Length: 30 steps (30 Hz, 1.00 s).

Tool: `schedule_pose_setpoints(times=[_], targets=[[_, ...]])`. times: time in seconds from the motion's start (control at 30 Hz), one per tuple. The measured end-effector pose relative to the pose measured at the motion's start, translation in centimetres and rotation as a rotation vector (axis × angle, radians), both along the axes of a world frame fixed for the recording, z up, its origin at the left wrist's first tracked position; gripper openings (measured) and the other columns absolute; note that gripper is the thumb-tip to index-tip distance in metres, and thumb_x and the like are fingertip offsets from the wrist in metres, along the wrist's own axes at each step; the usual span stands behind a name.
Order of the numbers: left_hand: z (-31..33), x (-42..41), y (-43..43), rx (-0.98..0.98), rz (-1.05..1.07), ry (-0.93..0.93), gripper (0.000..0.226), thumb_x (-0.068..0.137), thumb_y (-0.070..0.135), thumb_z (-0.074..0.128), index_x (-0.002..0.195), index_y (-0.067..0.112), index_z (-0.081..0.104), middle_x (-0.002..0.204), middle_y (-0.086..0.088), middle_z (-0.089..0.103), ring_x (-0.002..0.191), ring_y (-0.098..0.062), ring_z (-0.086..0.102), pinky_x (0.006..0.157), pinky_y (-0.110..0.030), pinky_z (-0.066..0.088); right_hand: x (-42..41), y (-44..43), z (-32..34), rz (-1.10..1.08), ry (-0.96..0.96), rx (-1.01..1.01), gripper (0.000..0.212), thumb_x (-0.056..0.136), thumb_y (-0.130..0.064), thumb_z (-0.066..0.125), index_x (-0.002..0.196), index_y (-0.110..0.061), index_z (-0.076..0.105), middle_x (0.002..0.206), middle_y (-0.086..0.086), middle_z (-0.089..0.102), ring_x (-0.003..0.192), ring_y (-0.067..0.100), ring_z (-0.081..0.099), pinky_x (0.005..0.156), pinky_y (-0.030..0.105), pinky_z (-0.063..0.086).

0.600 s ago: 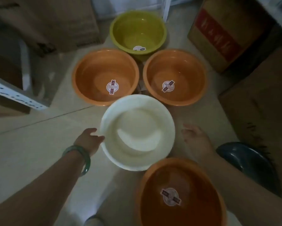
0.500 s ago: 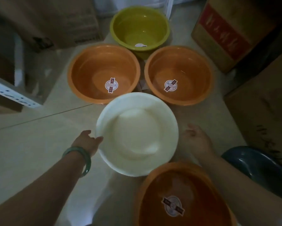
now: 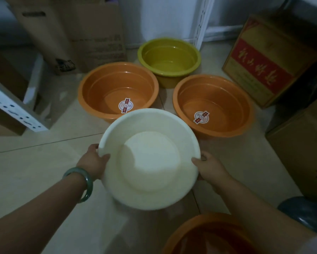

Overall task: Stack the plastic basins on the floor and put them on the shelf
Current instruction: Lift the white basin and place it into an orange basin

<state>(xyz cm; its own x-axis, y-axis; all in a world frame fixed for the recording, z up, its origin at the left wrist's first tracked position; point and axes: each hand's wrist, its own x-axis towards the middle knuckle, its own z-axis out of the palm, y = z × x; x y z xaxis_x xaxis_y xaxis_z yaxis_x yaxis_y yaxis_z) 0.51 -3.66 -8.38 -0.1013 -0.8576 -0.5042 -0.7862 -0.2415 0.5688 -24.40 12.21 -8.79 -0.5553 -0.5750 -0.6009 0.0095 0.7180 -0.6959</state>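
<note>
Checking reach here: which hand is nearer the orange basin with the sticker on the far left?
Left. The left hand is just below that orange basin; the right hand sits further right.

The near orange basin (image 3: 205, 235) is cut off by the bottom edge, its right side behind the right forearm. The dark basin (image 3: 308, 213) runs off the right edge. The white basin (image 3: 150, 160) hides the left orange basin's (image 3: 117, 88) near rim. Sticker print is illegible.

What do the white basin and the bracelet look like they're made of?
White basin: looks like thin moulded plastic, smooth with a dull sheen, one piece with a rolled rim. Bracelet: a rigid green bangle, glossy and slightly translucent, perhaps jade or glass; the dim light leaves that open.
</note>
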Motion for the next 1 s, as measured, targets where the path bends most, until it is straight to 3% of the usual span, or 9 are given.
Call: schedule_pose_setpoints(times=[0.07, 0.13, 0.2, 0.27, 0.37, 0.63, 0.8, 0.93, 1.0], targets=[[0.1, 0.2, 0.0, -0.04, 0.029, 0.056, 0.055, 0.085, 0.024, 0.055, 0.136, 0.018, 0.034, 0.118, -0.021, 0.059, 0.098, -0.041, 0.059, 0.082, -0.054, 0.052, -0.3, 0.2, -0.2, -0.069, -0.072, -0.063, 0.043, 0.089, -0.018, 0.057, 0.132, -0.015, 0.051, 0.127, 0.011, 0.06, 0.108, 0.031, 0.061, 0.089, 0.051, 0.053], [0.2, 0.4, 0.4, -0.044, 0.012, 0.097, 0.06, 0.084, 0.02, 0.055, 0.139, 0.023, 0.031, 0.122, -0.02, 0.058, 0.1, -0.041, 0.058, 0.084, -0.054, 0.052, -0.4, 0.8, -0.1, -0.165, -0.181, -0.139, 0.051, 0.09, -0.01, 0.056, 0.139, -0.012, 0.043, 0.127, 0.015, 0.061, 0.104, 0.03, 0.063, 0.079, 0.039, 0.057], [0.3, 0.5, 1.2, -0.054, -0.003, 0.105, 0.063, 0.083, 0.018, 0.055, 0.141, 0.026, 0.029, 0.125, -0.018, 0.058, 0.103, -0.041, 0.057, 0.088, -0.053, 0.05, -0.4, 1.8, 0.6, -0.202, -0.224, -0.176, 0.061, 0.089, -0.005, 0.056, 0.145, -0.009, 0.034, 0.114, 0.016, 0.066, 0.095, 0.025, 0.066, 0.075, 0.03, 0.055], [0.6, 0.4, 2.2, -0.079, -0.016, 0.085, 0.064, 0.084, 0.016, 0.054, 0.142, 0.024, 0.029, 0.128, -0.018, 0.057, 0.106, -0.041, 0.056, 0.09, -0.051, 0.048, -0.6, 2.8, 1.4, -0.212, -0.209, -0.177, 0.064, 0.089, 0.001, 0.053, 0.148, -0.008, 0.028, 0.101, 0.015, 0.067, 0.093, 0.026, 0.066, 0.082, 0.033, 0.053], [1.3, 0.0, 3.0, -0.135, -0.025, 0.038, 0.064, 0.083, 0.012, 0.055, 0.141, 0.018, 0.03, 0.131, -0.018, 0.054, 0.109, -0.041, 0.054, 0.087, -0.049, 0.046, -1.5, 4.2, 2.8, -0.24, -0.163, -0.147, 0.059, 0.089, 0.0, 0.051, 0.145, -0.009, 0.033, 0.111, 0.021, 0.062, 0.106, 0.034, 0.063, 0.091, 0.039, 0.053], [4.6, -3.6, 4.1, -0.328, -0.261, -0.111, 0.059, 0.081, 0.016, 0.059, 0.137, 0.016, 0.041, 0.143, -0.016, 0.037, 0.122, -0.038, 0.045, 0.1, -0.054, 0.041, -4.6, 8.6, 6.5, -0.283, -0.124, -0.169, 0.045, 0.091, -0.005, 0.054, 0.135, -0.008, 0.047, 0.107, 0.012, 0.06, 0.097, 0.024, 0.062, 0.075, 0.028, 0.053], [5.6, -6.9, 7.5, -0.277, -0.502, -0.002, 0.043, 0.082, 0.016, 0.06, 0.124, 0.019, 0.054, 0.126, -0.009, 0.056, 0.111, -0.026, 0.056, 0.094, -0.04, 0.045, -4.5, 13.0, 7.5, -0.216, -0.068, -0.13, 0.037, 0.092, -0.01, 0.056, 0.128, -0.01, 0.053, 0.11, 0.01, 0.063, 0.099, 0.02, 0.063, 0.075, 0.024, 0.052], [4.2, -6.9, 11.9, -0.196, -0.785, 0.015, 0.022, 0.085, 0.019, 0.058, 0.106, 0.025, 0.059, 0.103, 0.005, 0.065, 0.088, -0.01, 0.06, 0.072, -0.02, 0.042, -3.2, 17.7, 7.0, -0.125, 0.007, -0.019, 0.033, 0.092, -0.012, 0.055, 0.125, -0.012, 0.056, 0.114, 0.009, 0.064, 0.106, 0.021, 0.061, 0.085, 0.026, 0.051], [3.6, -6.5, 13.5, -0.11, -0.9, -0.026, 0.017, 0.086, 0.024, 0.058, 0.103, 0.028, 0.06, 0.101, 0.007, 0.066, 0.089, -0.008, 0.06, 0.075, -0.02, 0.043, -2.3, 20.1, 6.8, -0.124, 0.029, 0.016, 0.029, 0.092, -0.012, 0.054, 0.122, -0.012, 0.058, 0.11, 0.008, 0.065, 0.103, 0.02, 0.062, 0.083, 0.025, 0.051]])
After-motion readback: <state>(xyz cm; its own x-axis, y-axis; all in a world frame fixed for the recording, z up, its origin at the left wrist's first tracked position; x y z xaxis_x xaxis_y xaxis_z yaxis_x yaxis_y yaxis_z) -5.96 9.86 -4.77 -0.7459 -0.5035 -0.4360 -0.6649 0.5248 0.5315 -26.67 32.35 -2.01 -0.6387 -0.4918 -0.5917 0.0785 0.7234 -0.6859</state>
